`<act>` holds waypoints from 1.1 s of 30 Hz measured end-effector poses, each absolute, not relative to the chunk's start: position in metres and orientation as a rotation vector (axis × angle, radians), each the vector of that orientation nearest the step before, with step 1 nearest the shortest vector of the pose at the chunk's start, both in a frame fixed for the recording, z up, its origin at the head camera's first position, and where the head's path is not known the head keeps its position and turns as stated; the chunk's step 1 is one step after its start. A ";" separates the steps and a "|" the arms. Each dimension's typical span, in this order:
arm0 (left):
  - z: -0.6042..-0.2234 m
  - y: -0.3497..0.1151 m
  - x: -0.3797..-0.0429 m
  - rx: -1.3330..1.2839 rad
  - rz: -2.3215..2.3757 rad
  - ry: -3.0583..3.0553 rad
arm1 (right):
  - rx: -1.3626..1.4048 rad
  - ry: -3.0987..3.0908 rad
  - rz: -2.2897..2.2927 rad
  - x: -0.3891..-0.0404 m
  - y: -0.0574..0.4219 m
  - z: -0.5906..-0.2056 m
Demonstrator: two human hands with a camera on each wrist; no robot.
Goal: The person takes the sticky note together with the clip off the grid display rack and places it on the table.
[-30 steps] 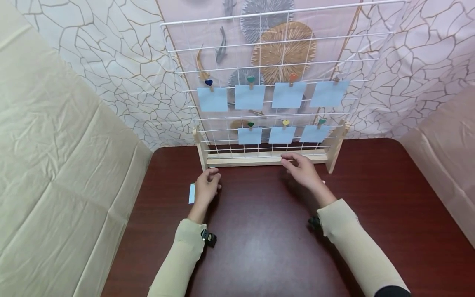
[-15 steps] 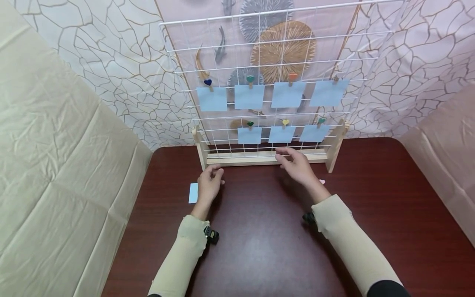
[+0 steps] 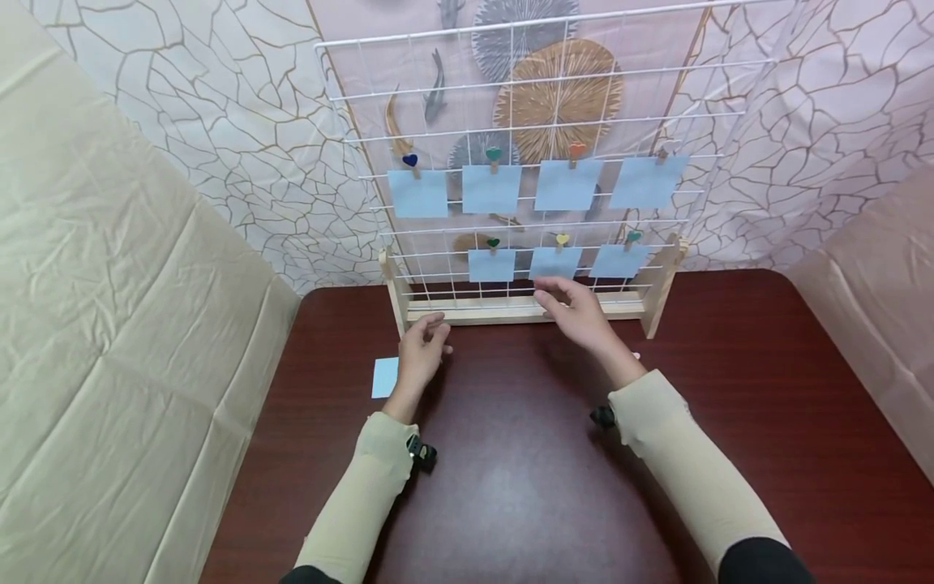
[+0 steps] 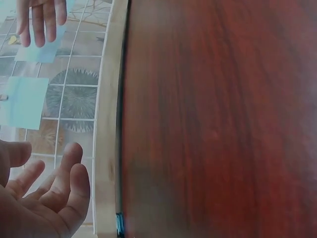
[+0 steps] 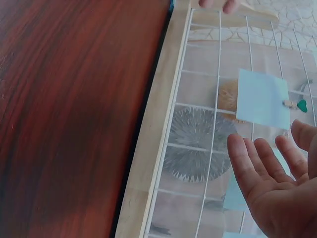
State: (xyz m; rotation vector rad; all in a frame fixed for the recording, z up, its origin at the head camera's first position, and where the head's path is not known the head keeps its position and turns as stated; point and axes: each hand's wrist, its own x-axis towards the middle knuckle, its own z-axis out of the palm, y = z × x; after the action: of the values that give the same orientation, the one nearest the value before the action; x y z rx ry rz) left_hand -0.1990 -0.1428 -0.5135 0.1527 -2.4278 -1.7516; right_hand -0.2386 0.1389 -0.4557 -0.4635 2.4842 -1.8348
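My left hand (image 3: 422, 350) hovers in front of the left part of a white wire grid rack (image 3: 438, 88), fingers loosely bent around nothing. My right hand (image 3: 581, 318) is raised before the rack's lower middle, fingers spread and also holding nothing. It is nearest to a blue paper card (image 3: 554, 262) in the lower row, pinned by a yellow heart clip (image 3: 562, 240). Beside that hang a card (image 3: 491, 266) with a dark green heart clip (image 3: 493, 242) and another card (image 3: 619, 261) with a green clip (image 3: 634, 235). A loose blue card (image 3: 384, 378) lies on the table, partly behind my left hand.
Several larger-looking blue cards, such as the leftmost card (image 3: 418, 193) under a dark blue heart clip (image 3: 410, 161), hang in the upper row. The rack's wooden base (image 3: 481, 313) stands on the dark red table (image 3: 496, 454). A small pale object (image 3: 636, 355) lies behind my right wrist.
My left hand has shifted right and slightly forward, uncovering more of the loose card. My right hand has moved a little left and up towards the lower row. The hung cards have not moved.
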 end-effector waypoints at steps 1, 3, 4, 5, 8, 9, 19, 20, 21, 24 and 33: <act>-0.513 -0.142 -0.201 0.141 -1.770 -2.423 | -0.473 2.484 -1.841 -0.240 0.138 -0.458; -0.512 -0.139 -0.205 0.102 -1.806 -2.409 | -0.484 2.490 -1.843 -0.243 0.136 -0.461; -0.512 -0.138 -0.206 0.088 -1.808 -2.409 | -0.489 2.487 -1.848 -0.243 0.134 -0.460; -0.512 -0.138 -0.207 0.075 -1.806 -2.409 | -0.495 2.485 -1.853 -0.243 0.133 -0.458; -0.510 -0.136 -0.209 0.061 -1.788 -2.416 | -0.509 2.504 -1.832 -0.244 0.128 -0.454; -0.510 -0.135 -0.209 0.064 -1.783 -2.419 | -0.509 2.510 -1.827 -0.243 0.127 -0.452; -0.506 -0.134 -0.216 -0.014 -1.790 -2.409 | -0.553 2.591 -1.802 -0.248 0.114 -0.446; -0.505 -0.134 -0.216 -0.022 -1.782 -2.406 | -0.567 2.605 -1.798 -0.249 0.113 -0.445; -0.504 -0.134 -0.217 -0.029 -1.777 -2.403 | -0.577 2.619 -1.793 -0.251 0.112 -0.444; -0.501 -0.132 -0.219 -0.057 -1.779 -2.390 | -0.573 2.642 -1.785 -0.253 0.111 -0.441; -0.499 -0.122 -0.226 -0.119 -1.786 -2.358 | -0.568 2.618 -1.844 -0.258 0.103 -0.433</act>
State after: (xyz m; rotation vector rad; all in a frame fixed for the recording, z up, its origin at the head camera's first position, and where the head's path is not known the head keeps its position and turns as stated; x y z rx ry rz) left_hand -0.2259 -0.1218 -0.4988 -0.1188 -2.3582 -1.7861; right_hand -0.2582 0.1028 -0.4329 -0.5680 2.6184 -1.8442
